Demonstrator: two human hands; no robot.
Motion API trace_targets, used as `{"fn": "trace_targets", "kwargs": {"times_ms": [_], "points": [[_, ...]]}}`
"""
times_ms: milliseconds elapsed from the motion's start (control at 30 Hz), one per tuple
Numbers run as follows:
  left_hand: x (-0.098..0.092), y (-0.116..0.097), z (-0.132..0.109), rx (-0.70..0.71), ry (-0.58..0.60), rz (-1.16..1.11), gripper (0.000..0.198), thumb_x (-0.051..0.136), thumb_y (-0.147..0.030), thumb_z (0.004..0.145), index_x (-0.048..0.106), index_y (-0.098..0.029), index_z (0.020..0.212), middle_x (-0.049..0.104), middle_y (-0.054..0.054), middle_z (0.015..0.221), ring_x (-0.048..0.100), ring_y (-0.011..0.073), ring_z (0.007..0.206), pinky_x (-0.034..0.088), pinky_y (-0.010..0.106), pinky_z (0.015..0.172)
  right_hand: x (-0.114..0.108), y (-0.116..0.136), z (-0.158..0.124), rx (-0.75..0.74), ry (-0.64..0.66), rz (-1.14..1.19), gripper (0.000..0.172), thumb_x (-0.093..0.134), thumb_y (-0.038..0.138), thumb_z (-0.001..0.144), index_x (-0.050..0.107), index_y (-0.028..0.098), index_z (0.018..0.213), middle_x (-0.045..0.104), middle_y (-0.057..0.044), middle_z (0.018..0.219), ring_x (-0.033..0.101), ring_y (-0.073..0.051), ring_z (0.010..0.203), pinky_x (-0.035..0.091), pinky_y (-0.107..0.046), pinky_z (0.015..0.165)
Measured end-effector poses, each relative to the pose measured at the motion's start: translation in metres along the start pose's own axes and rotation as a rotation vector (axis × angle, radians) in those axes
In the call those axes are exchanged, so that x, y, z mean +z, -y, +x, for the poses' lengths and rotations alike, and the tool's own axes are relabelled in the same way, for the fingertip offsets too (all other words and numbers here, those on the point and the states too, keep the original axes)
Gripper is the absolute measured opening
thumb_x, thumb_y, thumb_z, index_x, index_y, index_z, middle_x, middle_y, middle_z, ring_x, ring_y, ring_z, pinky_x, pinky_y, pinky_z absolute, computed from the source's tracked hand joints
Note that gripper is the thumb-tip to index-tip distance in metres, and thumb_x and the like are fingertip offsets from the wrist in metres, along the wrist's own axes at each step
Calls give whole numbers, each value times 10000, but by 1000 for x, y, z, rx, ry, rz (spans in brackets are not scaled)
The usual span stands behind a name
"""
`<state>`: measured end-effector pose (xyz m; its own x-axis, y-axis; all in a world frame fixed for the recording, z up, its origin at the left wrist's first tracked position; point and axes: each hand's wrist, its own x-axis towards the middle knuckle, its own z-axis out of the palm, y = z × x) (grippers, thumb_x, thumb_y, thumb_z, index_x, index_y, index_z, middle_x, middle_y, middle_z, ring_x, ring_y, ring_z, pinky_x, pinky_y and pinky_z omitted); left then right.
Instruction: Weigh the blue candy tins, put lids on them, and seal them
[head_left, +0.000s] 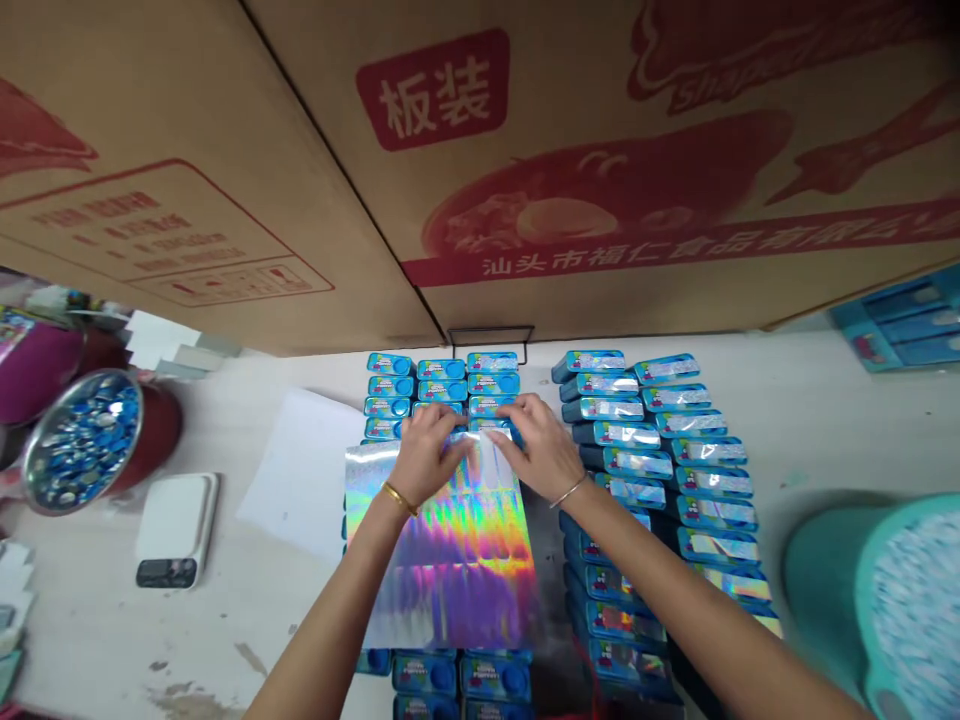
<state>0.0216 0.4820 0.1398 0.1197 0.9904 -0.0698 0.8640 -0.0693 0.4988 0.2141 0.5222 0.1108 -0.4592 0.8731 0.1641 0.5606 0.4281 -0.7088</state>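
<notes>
A shiny rainbow holographic sheet (454, 560), marked in rows of narrow rectangles, lies over small blue boxes (491, 383) standing in columns. My left hand (426, 458) is closed at the sheet's top edge, thumb and fingers together near its middle. Across from it my right hand (544, 448) pinches at the top right corner, thumb low and index finger above. Both sets of fingertips also lie close to the box tops; whether they touch them is unclear. To the right, more blue boxes (630, 465) carry shiny strips along their tops.
Large brown cartons (600, 300) wall off the far side. On the left are a white paper sheet (300, 470), a small white scale (176, 525) and a red metal bowl (157, 425) of blue wrapped pieces. A turquoise bucket (825, 570) stands at right.
</notes>
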Motion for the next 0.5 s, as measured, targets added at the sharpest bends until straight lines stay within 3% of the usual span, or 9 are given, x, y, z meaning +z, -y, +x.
{"fn": "trace_targets", "kwargs": {"times_ms": [167,367,500], "points": [[7,2,-18,-1,23,154,126,515,-272,899,617,-203,924,607,62,1016,521,220,970,336,357,760,16,4,-7,-41,95,-231,248,424,345,945,583,191,833,537,-90,914,482,-235,840,392,-346,708],[16,-5,-16,170,-24,355,217,469,-206,917,633,-249,1052,644,58,1066,524,224,941,342,375,743,20,1,-8,-53,53,-319,265,407,353,955,578,193,831,554,-91,927,452,-237,831,358,-349,699],[22,-9,-34,230,-97,380,204,478,-182,910,635,-226,1032,635,68,1144,521,226,994,349,380,790,23,2,-11,-35,23,-331,270,425,378,948,583,199,823,558,-84,898,444,-236,814,345,-347,689]]}}
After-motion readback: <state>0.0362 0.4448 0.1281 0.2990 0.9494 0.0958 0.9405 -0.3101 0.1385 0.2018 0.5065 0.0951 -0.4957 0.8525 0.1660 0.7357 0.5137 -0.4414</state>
